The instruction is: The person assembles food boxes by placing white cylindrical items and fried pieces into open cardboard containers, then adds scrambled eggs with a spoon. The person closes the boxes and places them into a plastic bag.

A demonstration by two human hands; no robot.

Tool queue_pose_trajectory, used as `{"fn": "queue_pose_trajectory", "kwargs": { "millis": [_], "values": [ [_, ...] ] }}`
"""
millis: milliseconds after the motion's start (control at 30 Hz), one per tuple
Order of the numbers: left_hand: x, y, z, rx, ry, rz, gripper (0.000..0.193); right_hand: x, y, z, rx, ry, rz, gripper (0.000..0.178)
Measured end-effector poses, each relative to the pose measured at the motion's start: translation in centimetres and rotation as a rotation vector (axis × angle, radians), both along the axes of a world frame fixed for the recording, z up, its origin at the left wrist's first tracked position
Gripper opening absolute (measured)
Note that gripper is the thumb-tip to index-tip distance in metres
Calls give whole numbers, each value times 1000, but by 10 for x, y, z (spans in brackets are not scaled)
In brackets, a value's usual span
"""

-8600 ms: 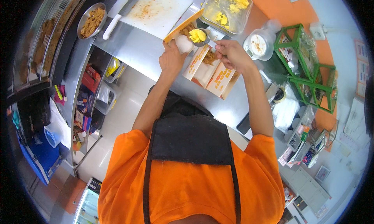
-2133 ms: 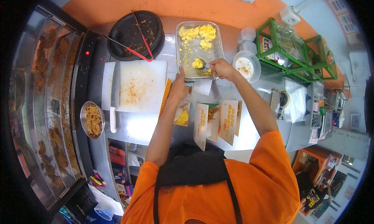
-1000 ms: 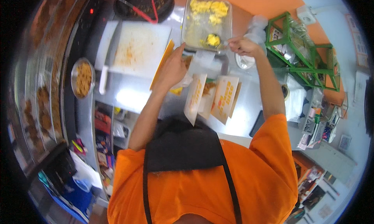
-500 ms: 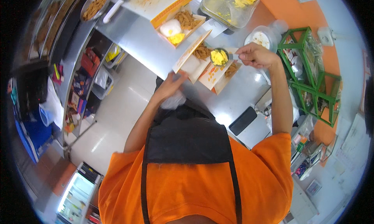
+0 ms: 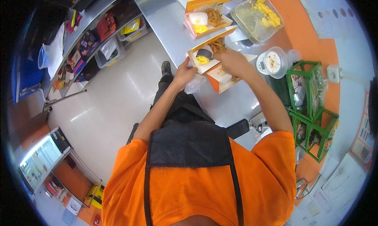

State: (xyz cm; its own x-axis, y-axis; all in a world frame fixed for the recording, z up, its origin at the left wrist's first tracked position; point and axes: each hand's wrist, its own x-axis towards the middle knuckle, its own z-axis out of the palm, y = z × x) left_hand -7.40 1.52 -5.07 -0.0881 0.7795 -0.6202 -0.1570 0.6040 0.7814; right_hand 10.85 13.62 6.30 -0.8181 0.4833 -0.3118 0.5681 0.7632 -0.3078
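My right hand (image 5: 232, 62) is closed round a dark scoop (image 5: 204, 54), its bowl tipped over the middle food box (image 5: 195, 64). In that box, yellow scrambled egg (image 5: 202, 60) sits at the scoop's lip, and brown shredded food (image 5: 217, 45) fills the far right part. My left hand (image 5: 185, 73) grips the box's left edge. Just nearer lies another open food box (image 5: 214, 84), partly hidden by my right hand and arm. Beyond, a filled food box (image 5: 208, 9) stands open with white rice, egg and brown shreds. The scoop's handle is hidden in my right hand.
A clear tub with scrambled egg (image 5: 256, 27) stands at the far right of the steel counter (image 5: 157, 17). Right of my hand are a round plastic bowl (image 5: 273, 62) on a scale (image 5: 261, 64) and green racks (image 5: 301, 88). A black phone (image 5: 238, 128) lies near me.
My right hand has carried the scoop left over the middle box and tipped it, and egg now shows in the box. My left hand stays at the box's edge. The view has shifted.
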Motion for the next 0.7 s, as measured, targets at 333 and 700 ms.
{"fn": "queue_pose_trajectory", "kwargs": {
  "millis": [333, 700],
  "values": [
    [1, 2, 18, -31, 9, -57, 83, -1, -65, -1, 181, -52, -131, 29],
    [-1, 6, 24, -36, 23, -106, 85, 21, -65, -12, 142, 9, -223, 34]
  ]
}}
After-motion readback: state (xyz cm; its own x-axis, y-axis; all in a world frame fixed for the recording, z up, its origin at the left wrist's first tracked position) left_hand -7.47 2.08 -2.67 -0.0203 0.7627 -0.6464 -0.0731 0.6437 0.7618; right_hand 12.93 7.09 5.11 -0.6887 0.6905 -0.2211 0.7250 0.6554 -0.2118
